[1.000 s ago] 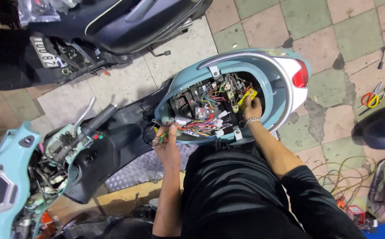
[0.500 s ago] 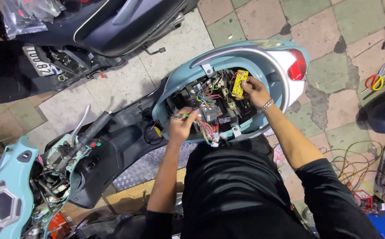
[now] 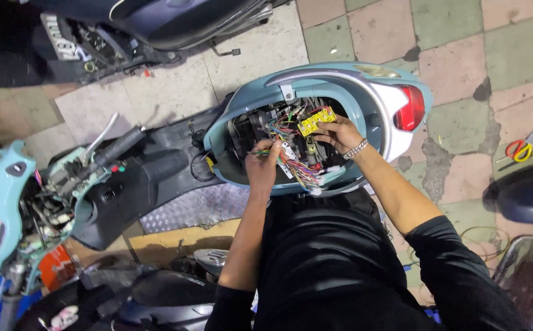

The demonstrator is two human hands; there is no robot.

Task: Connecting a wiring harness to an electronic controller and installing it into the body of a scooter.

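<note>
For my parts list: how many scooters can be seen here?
2. The light blue scooter lies open under both hands, and a dark scooter stands at the top edge. The dark shapes at the bottom and right may be parts of others.

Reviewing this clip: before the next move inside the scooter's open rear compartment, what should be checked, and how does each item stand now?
1. Left hand has a firm hold on the thin green-handled tool: ok, fingers closed around it.
2. Right hand controls the yellow connector block: ok, fingertips are on it.
3. Coloured wire bundle kept out of the work area: not ok, it spills loose over the compartment rim between the hands.
4. Tool tip placement: cannot tell, hidden among the wiring.
5. Pale blue scooter steady: cannot tell, no stand visible.
6. Scissors within reach: not ok, lying away on the tiled floor.
</note>
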